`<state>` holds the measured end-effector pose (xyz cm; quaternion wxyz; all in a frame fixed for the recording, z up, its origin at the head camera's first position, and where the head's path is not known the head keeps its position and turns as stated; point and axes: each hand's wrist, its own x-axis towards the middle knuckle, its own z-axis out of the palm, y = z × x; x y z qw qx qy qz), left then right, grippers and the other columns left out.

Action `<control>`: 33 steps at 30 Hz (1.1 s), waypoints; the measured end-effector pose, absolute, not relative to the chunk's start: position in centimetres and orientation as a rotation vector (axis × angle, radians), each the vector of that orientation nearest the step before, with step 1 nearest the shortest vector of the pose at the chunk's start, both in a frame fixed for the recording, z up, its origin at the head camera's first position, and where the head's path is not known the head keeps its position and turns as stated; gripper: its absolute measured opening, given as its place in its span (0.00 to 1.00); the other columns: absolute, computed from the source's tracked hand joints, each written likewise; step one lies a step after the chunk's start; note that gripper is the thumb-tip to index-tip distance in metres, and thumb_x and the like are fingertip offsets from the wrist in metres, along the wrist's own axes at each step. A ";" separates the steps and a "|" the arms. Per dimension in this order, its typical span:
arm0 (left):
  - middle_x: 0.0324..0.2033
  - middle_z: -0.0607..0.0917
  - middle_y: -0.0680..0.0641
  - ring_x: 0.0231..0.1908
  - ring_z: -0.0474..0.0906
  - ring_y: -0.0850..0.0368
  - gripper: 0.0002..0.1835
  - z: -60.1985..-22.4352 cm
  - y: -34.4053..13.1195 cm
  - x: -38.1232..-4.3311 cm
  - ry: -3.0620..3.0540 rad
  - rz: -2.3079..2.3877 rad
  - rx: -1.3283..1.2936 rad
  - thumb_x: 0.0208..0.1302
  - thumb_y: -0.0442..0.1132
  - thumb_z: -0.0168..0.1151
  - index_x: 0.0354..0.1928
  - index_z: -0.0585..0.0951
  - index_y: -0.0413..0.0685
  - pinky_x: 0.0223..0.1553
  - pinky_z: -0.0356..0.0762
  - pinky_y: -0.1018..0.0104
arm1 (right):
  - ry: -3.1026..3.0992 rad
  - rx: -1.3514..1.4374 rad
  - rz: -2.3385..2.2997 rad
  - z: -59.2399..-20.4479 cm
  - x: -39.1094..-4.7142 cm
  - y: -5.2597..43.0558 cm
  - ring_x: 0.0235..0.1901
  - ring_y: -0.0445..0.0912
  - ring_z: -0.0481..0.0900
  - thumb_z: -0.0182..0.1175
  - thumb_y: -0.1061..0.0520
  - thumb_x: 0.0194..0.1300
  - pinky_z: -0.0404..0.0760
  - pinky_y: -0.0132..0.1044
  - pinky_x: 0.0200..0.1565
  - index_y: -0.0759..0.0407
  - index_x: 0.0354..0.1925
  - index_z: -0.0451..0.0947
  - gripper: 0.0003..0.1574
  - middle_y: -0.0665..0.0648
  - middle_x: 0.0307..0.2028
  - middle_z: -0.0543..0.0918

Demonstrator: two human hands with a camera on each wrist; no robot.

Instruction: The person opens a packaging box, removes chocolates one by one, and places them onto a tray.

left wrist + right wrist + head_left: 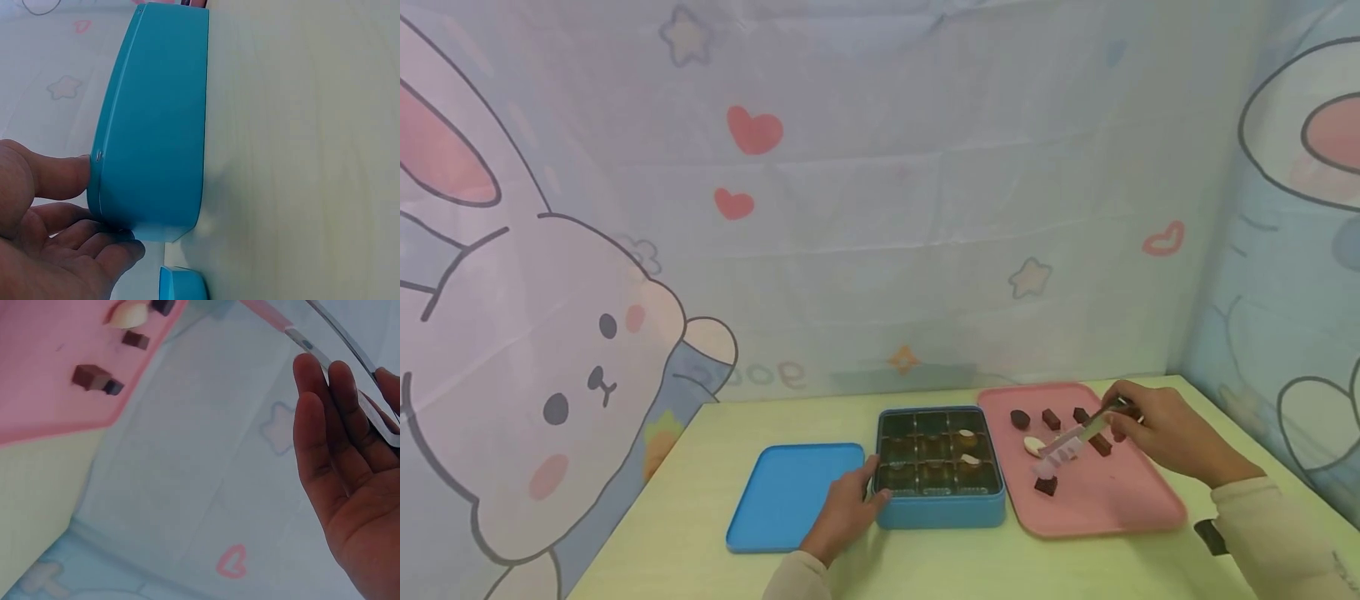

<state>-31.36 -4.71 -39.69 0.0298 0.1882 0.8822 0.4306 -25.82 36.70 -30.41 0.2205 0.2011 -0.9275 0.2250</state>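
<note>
My left hand (847, 508) holds the front left corner of a blue box (940, 512), thumb at its rim and fingers along its side, as the left wrist view shows. A divided insert fills the box; two of its right-hand compartments hold pale chocolates (967, 435). My right hand (1150, 425) grips metal tongs (1086, 432) with pinkish tips. Those tips overlap the pink tray (1105, 508) in the head view, between a white chocolate (1034, 446) and a dark chunk (1047, 486). Whether they pinch a piece I cannot tell.
Several brown pieces, including a round one (1019, 419) and a short bar (1051, 419), lie on the tray right of the box. A blue lid (801, 492) lies left of it. Beside my right sleeve is a black object (1212, 537). A printed cloth (880, 250) hangs behind the table.
</note>
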 end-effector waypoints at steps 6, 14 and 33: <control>0.70 0.69 0.28 0.71 0.63 0.28 0.34 -39.7 -4.8 -31.6 2.740 1.313 0.596 0.72 0.38 0.60 0.74 0.62 0.31 0.66 0.67 0.33 | -2.554 0.558 0.733 -28.8 -26.6 34.0 0.19 0.32 0.74 0.57 0.63 0.73 0.73 0.30 0.26 0.61 0.44 0.76 0.03 0.46 0.23 0.81; 0.70 0.69 0.28 0.71 0.63 0.28 0.35 -40.1 -4.6 -31.6 2.739 1.305 0.615 0.71 0.38 0.60 0.74 0.62 0.31 0.66 0.66 0.33 | -2.580 0.559 0.809 -29.6 -28.5 30.5 0.22 0.33 0.75 0.55 0.61 0.75 0.75 0.30 0.26 0.61 0.45 0.76 0.05 0.48 0.25 0.84; 0.71 0.66 0.28 0.72 0.61 0.28 0.35 -39.9 -4.8 -31.4 2.711 1.330 0.605 0.72 0.39 0.59 0.75 0.60 0.32 0.67 0.65 0.32 | -2.756 0.581 0.603 -31.4 -31.6 26.4 0.32 0.46 0.86 0.57 0.62 0.72 0.86 0.42 0.37 0.65 0.42 0.77 0.05 0.61 0.35 0.87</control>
